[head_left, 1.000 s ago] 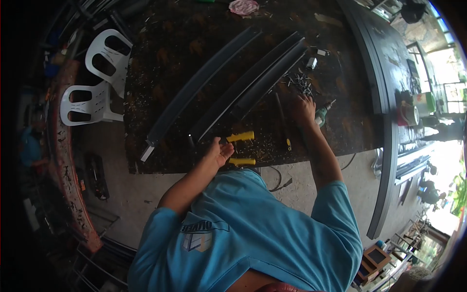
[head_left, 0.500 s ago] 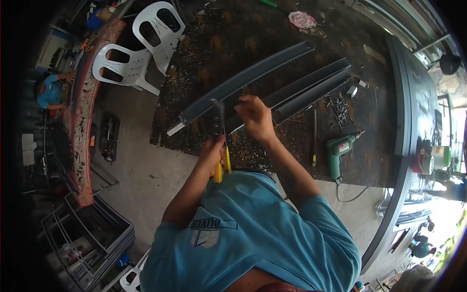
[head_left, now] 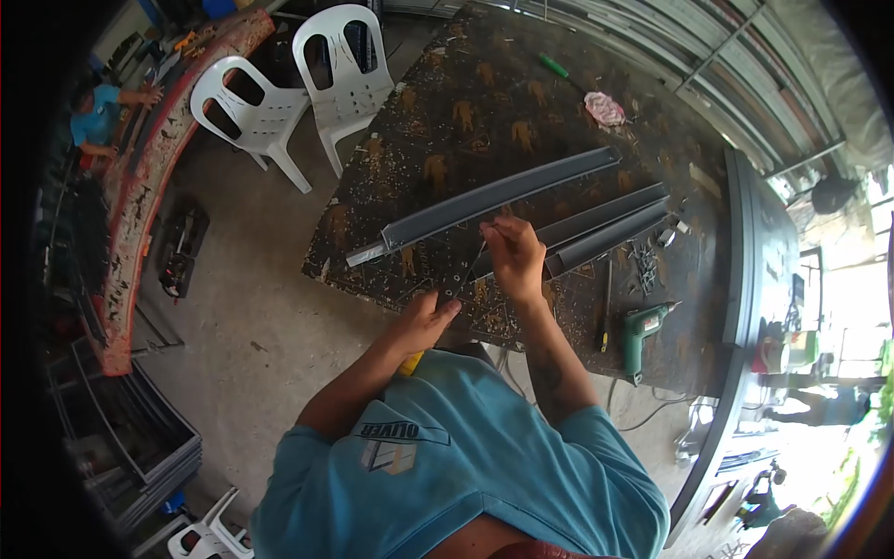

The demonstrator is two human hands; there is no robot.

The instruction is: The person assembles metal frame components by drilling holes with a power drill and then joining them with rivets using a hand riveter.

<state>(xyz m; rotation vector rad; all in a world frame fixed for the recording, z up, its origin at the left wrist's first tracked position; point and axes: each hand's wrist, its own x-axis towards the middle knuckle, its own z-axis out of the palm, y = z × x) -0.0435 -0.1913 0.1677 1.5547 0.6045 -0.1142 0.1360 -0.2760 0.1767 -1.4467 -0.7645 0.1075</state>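
moved: right hand (head_left: 514,253) now pinches a thin pin | left hand (head_left: 424,323) grips yellow-handled tool (head_left: 411,362) – mid frame | rails (head_left: 494,200) lie loose – joining not done

Teal shirt (head_left: 466,475), green drill (head_left: 639,331), white chairs (head_left: 307,84), grey rails (head_left: 494,197)

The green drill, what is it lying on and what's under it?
The green drill lies on the dark patterned tabletop, beside a screwdriver and loose screws. Whatever is directly beneath the drill is covered.

drill (head_left: 640,334) on table (head_left: 447,112), right of hands | chairs (head_left: 298,84) behind-left
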